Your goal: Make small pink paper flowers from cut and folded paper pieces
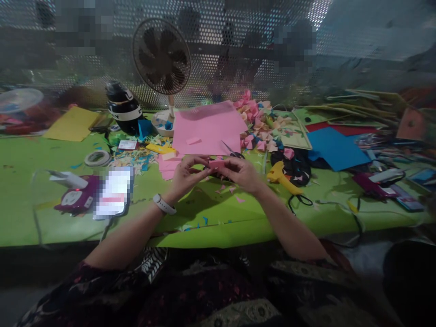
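Note:
Both my hands meet above the green table [41, 154], pinching a small pink paper piece [216, 164] between their fingertips. My left hand [185, 175], with a white watch on the wrist, grips its left end. My right hand [240, 174] grips its right end with curled fingers. A large pink paper sheet [207, 127] lies just behind the hands, with scissors [231, 151] at its near right corner. Small pink scraps [235, 193] lie under the hands.
A yellow glue gun [282, 177] lies right of my right hand, a blue sheet [335, 147] farther right. A phone [114, 191] and tape roll [97, 158] sit to the left. Behind stand a small fan [161, 56], a helmet [123, 108], and folded pink pieces [255, 122].

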{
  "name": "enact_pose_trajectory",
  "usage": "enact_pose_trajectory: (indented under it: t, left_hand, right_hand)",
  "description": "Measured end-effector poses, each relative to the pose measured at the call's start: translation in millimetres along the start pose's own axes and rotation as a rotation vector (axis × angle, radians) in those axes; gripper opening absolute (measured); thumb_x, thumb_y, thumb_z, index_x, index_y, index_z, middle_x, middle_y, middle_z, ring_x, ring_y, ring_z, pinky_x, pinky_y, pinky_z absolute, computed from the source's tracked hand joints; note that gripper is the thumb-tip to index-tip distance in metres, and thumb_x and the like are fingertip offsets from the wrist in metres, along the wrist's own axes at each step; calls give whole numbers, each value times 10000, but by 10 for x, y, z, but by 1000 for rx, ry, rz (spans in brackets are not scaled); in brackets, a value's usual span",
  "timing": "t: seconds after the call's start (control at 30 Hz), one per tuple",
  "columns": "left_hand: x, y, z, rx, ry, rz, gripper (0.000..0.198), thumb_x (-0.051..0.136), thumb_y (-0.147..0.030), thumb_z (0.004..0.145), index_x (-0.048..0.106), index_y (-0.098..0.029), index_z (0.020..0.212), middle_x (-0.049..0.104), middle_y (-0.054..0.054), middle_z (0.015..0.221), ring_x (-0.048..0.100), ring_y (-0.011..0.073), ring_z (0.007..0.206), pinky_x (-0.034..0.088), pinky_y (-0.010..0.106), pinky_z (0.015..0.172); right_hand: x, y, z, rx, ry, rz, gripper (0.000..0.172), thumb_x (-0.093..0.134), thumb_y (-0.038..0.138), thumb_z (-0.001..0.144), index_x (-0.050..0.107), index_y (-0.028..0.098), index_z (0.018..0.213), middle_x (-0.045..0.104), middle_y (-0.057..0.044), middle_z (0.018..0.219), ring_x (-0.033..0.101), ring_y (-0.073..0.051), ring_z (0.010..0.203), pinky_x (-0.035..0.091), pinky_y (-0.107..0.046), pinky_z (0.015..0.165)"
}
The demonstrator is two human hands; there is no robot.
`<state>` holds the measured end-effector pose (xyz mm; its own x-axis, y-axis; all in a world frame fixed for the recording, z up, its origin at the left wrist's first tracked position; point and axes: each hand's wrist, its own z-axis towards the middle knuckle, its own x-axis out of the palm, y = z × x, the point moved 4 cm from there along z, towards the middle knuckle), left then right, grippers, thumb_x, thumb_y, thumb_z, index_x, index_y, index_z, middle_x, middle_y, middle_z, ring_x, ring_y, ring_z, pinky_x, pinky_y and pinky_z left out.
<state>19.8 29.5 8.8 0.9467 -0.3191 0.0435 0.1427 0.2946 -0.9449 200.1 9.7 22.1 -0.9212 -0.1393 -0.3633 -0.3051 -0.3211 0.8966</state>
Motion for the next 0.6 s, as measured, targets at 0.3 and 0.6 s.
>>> enact_pose_trajectory:
  t: [0.3,0.6]
  left_hand:
    - [51,108,-43,-194,46,-113,404,810,-490,728,714,-152,928,754,59,868,719,175,803,592,263,661]
    - [29,73,-26,-211,0,-78,440,793,-550,733,674,-159,897,738,45,836,730,181,772,583,255,609]
  right_hand:
    - [56,-35,25,1,-3,79,373,732,525,803,676,185,947,742,-45,868,692,-162,749,572,-301,692]
    - [94,-144,64,-40,6,115,314,631,396,884,541,195,1107,675,6,769,645,-125,623,534,-264,609]
